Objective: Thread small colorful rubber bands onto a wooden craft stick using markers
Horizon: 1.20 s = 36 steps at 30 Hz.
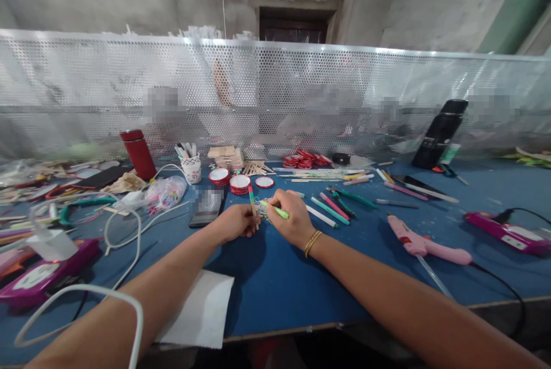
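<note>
My left hand (238, 222) pinches a thin wooden craft stick (252, 201) and holds it upright; its upper part is coloured in red and green bands. In my right hand (294, 217) is a light-green marker (278, 210), gripped like a pen, its tip pointing left toward the stick. I cannot tell whether the tip touches the wood. Behind and between the hands lies a small pile of coloured loops, partly hidden by my fingers. Several markers, among them a teal marker (330, 210) and a white marker (322, 217), lie just right of my right hand.
Left of my hands are a phone (206, 206), a paper cup of pens (190, 168) and a red flask (138, 154). Red round tins (240, 184) stand behind. A pink glue gun (424, 241) and purple power strip (508, 233) lie right. White cable (138, 243) loops near my left forearm.
</note>
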### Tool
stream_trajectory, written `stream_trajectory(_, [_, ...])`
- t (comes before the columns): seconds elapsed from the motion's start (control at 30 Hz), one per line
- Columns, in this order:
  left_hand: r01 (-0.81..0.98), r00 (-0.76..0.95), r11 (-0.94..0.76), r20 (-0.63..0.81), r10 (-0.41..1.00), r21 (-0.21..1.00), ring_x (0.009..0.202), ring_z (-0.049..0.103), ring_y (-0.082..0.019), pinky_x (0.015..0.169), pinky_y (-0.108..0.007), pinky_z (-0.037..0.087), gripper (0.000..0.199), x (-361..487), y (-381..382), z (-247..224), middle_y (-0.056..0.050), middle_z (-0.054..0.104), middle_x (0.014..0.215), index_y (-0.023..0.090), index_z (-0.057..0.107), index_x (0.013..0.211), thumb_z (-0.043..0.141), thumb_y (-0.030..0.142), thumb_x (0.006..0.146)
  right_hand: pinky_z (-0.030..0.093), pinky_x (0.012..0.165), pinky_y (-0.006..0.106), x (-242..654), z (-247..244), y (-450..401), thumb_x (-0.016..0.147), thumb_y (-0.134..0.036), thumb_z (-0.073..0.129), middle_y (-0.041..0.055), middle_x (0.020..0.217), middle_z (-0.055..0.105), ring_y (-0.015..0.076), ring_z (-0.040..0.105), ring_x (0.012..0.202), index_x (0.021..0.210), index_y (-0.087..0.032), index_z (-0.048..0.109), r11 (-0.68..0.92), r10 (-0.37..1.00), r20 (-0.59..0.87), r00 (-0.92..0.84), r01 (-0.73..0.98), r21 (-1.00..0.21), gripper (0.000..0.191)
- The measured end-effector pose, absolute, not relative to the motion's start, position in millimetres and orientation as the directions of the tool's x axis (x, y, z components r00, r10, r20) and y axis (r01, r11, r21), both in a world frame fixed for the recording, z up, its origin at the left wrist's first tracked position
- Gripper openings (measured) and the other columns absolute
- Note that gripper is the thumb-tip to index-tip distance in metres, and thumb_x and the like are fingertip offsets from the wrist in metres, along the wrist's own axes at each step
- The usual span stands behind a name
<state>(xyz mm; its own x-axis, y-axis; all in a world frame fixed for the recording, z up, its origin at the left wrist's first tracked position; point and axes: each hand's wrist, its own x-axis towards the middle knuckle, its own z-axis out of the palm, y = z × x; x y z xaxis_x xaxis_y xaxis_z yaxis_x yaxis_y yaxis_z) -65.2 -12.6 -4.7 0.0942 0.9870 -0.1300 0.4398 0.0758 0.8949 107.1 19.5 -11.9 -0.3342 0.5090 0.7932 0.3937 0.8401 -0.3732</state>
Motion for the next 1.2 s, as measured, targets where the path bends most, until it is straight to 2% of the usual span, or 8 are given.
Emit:
stream_trajectory(0.33, [0.45,0.094,0.046,-0.098,0.991,0.892,0.044,0.053,-0.009,0.044,-0.019,0.036,0.006,-68,-8,-11,0.002,0.057,0.054,0.015,0.054,0.068,0.055,0.021,0.07,0.036,0.076,0.03,104,-12,14,0.083,-0.02,0.054,-0.0022,0.068,0.059,0.0144,0.048,0.065,0.073,-0.021,0.05,0.888,0.442,0.799,-0.408,0.324,-0.327,0.011])
stream_trajectory(0.63, [0.464,0.076,0.076,-0.125,0.989,0.883,0.044,0.052,-0.009,0.044,-0.019,0.036,0.007,-65,-11,-5,0.002,0.058,0.055,0.015,0.057,0.073,0.057,0.021,0.071,0.035,0.076,0.031,108,-12,20,0.081,-0.018,0.055,-0.0027,0.064,0.056,0.0146,0.048,0.064,0.072,-0.021,0.049,0.869,0.449,0.827,-0.337,0.381,-0.317,0.011])
stream_trajectory(0.9, [0.477,0.054,0.071,-0.11,0.992,0.876,0.044,0.053,-0.009,0.045,-0.02,0.038,0.001,-63,-14,-1,0.002,0.059,0.055,0.015,0.054,0.07,0.054,0.015,0.07,0.036,0.079,0.031,102,-12,16,0.082,-0.02,0.054,-0.0016,0.069,0.06,0.0148,0.05,0.066,0.071,-0.021,0.049,0.892,0.427,0.809,-0.404,0.335,-0.303,0.012])
stream_trajectory(1.2, [0.465,0.071,0.075,-0.121,0.99,0.882,0.044,0.052,-0.008,0.046,-0.02,0.037,0.005,-63,-14,-1,0.002,0.058,0.055,0.015,0.055,0.07,0.055,0.02,0.07,0.036,0.08,0.032,105,-14,20,0.084,-0.021,0.053,-0.0013,0.068,0.06,0.0153,0.05,0.066,0.072,-0.021,0.05,0.874,0.445,0.807,-0.389,0.384,-0.297,0.012])
